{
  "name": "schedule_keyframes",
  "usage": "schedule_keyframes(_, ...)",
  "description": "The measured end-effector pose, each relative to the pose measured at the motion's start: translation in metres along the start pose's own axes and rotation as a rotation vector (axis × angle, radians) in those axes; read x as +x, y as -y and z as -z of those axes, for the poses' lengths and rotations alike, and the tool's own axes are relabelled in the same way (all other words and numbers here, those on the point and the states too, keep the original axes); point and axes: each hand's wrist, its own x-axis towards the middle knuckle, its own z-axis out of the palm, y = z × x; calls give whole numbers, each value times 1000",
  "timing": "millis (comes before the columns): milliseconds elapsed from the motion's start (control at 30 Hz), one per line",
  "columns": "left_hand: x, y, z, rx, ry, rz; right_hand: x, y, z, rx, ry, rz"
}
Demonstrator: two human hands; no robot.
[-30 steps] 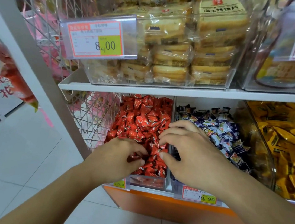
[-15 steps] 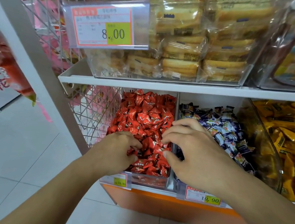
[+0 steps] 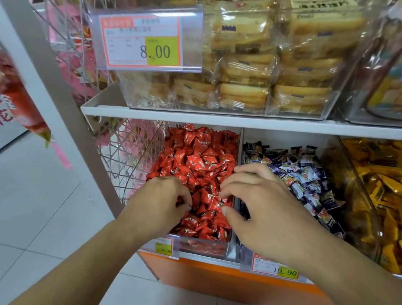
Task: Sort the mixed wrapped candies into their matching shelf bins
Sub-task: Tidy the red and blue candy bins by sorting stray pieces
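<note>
A clear bin [image 3: 205,250] on the lower shelf is heaped with red wrapped candies [image 3: 199,157]. To its right lie blue-and-white wrapped candies [image 3: 302,179], then yellow wrapped candies [image 3: 395,197] in a slanted clear bin. My left hand [image 3: 161,203] is in the front of the red pile, fingers curled down round red candies, fingertips hidden. My right hand [image 3: 261,209] arches over the divider between the red and blue bins. Its bent fingertips and thumb rest on red candies. Whether it grips one is unclear.
The white shelf [image 3: 223,122] just above carries clear bins of packaged cakes [image 3: 250,65] and a price tag reading 8.00 [image 3: 144,43]. A wire rack [image 3: 124,158] stands left of the red bin. Price tags [image 3: 277,268] and an orange base [image 3: 230,283] sit below; the floor is tiled.
Both hands stay in the front of the red bin. My left hand's fingers have tucked further into the pile. My right hand has barely shifted. The view moved slightly.
</note>
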Motion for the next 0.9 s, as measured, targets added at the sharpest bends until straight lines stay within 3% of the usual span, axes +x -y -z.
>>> schedule_keyframes(233, -4, -12, 24, -467, -106, 125, 2, 3, 1, 35, -24, -19)
schedule_keyframes(467, -15, -44, 47, -960, -122, 114, 3, 13, 7, 192, -134, -74)
schedule_keyframes(567, -17, -58, 52, -1059, -96, 91, 2, 20, 15, 281, -222, -94)
schedule_keyframes(700, -13, -51, 50, -951, -95, 127, -3, 3, 38, 142, -298, -214)
schedule_keyframes(800, -12, -32, 41, -620, -73, 139, -7, -19, 52, -90, -290, -381)
schedule_keyframes(900, -14, -22, 36, -282, 6, 73, -10, -14, 50, -18, -193, -316)
